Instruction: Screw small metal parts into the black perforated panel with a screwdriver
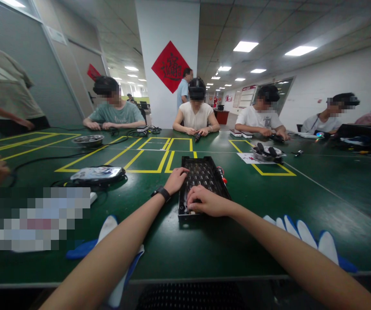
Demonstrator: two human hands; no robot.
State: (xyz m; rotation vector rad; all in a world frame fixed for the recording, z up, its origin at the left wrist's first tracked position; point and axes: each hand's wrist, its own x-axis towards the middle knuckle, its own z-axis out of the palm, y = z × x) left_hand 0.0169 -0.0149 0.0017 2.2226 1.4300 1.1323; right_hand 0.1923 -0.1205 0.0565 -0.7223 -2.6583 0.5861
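touching one tray (189,217), two hands (206,201)

Head-worn view, forward-down over table (162,254)

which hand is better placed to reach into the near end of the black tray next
Probably the right hand: its curled fingers are over the near end of the black tray. The left hand is farther up, at the tray's left edge.

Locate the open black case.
Head view: the black case lies right of center on the green table, left hand at left rim, right hand over near end.
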